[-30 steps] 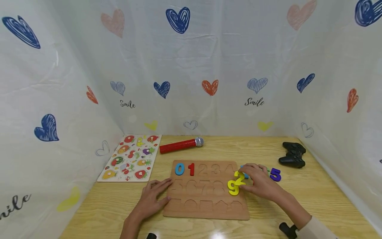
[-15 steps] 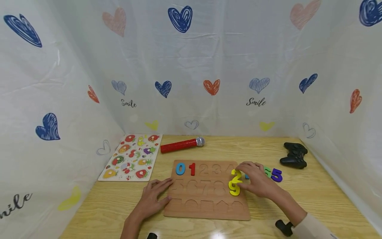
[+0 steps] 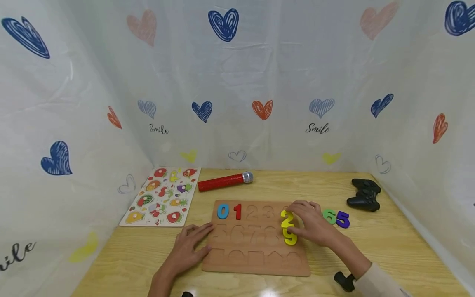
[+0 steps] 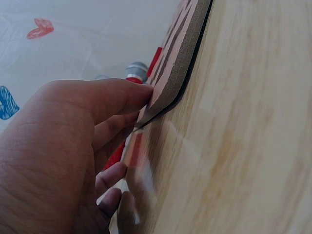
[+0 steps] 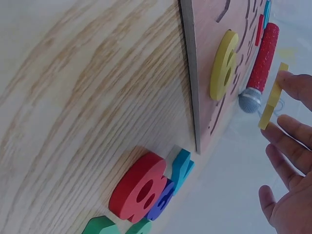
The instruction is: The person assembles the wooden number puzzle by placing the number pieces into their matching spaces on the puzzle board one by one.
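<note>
Yellow numeral 2 (image 3: 287, 219) is pinched between the thumb and fingers of the right hand (image 3: 311, 222), above the right side of the wooden number board (image 3: 256, 264), where a yellow 9 (image 3: 290, 239) lies. Left hand (image 3: 191, 245): fingers loosely spread, tips at the board's left edge.

Blue 0 (image 3: 223, 211) and red 1 (image 3: 237, 211) occupy the first two places of the top row; the 2-shaped recess (image 3: 252, 212) beside them is unfilled. I judge the step to be seating the 2 there. Recommended: carry the piece leftward clear of the 9, lay it flat, align curve and foot with the outline, then press evenly. Grip by the outer edges, so no fingertip is caught beneath. Some pressure from the left hand should stop the board sliding.

Views compared: from the head, the 2 overlaps the 9; the right wrist view shows them apart, with the 2 edge-on and its shape unreadable. That wrist view also reveals a red 8 (image 5: 138, 187) and a blue numeral (image 5: 182, 168) on the desk (image 3: 389, 247), both screened by the right hand in the head view. Only the left wrist view shows the board's edge thickness, one fingertip against it.
</note>
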`<state>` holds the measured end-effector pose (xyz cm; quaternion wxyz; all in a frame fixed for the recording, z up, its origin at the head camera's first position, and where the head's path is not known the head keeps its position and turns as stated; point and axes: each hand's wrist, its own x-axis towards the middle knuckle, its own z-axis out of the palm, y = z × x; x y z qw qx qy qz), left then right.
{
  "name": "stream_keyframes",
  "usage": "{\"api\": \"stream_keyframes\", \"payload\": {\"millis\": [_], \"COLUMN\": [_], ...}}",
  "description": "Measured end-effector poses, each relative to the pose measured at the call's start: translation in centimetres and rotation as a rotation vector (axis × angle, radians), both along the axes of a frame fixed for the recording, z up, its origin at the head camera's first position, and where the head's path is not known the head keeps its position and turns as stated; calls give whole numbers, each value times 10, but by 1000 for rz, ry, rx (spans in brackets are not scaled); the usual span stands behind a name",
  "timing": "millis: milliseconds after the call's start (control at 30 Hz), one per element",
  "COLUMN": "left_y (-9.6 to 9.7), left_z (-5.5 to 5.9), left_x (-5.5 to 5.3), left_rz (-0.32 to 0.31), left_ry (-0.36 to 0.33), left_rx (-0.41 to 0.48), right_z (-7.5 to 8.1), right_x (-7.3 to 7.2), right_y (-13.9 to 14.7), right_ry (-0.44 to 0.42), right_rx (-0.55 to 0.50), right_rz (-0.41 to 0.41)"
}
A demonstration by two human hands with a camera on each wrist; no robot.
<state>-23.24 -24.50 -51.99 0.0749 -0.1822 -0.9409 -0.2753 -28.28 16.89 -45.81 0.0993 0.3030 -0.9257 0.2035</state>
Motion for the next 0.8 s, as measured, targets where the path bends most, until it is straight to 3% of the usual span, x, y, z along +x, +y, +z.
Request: {"api": "stream_keyframes", "payload": {"millis": [533,800], "left_y": [1,3], "left_z": [-3,-2], "left_x": [1,0], "left_rz": [-5,-4], "left_ry": [31,50], "left_rx": [3,14], "right_z": [1,1], "right_x": [-11,-16], "right_y": [-14,-20], "right_ry": [64,5], "right_rx": [-9,-2], "right_rz": [48,40]}}
